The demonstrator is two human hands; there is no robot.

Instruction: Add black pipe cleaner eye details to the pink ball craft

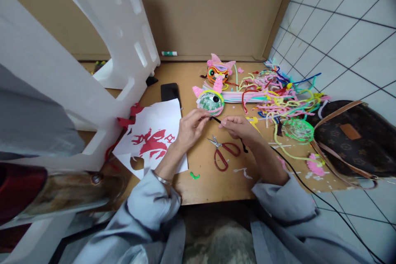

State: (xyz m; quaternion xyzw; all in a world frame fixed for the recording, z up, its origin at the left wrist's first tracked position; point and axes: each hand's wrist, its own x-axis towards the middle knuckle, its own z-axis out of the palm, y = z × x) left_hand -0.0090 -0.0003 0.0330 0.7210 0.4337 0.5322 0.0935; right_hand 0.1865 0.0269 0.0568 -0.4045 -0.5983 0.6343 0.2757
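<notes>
A black pipe cleaner [215, 120] runs between my two hands above the table. My left hand [192, 127] pinches one end of it between thumb and fingertips. Further along, my right hand [239, 127] is closed on it, and a dark length [244, 145] hangs below that palm. Just beyond my fingers sits a green and white ball [208, 102] with a black-and-white eye, a yellow and pink rim and pink fuzzy horns. Behind it is a similar orange figure [217, 73] with pink ears. Red-handled scissors [221, 152] lie slightly open below my hands.
Colourful pipe cleaners [278, 95] are heaped at the right, near a brown handbag [355, 136]. White paper [167, 115] with red cut-outs and a black phone [169, 92] lie at left. A glue stick [169, 53] is at the back. A black cable [324, 202] crosses the right edge.
</notes>
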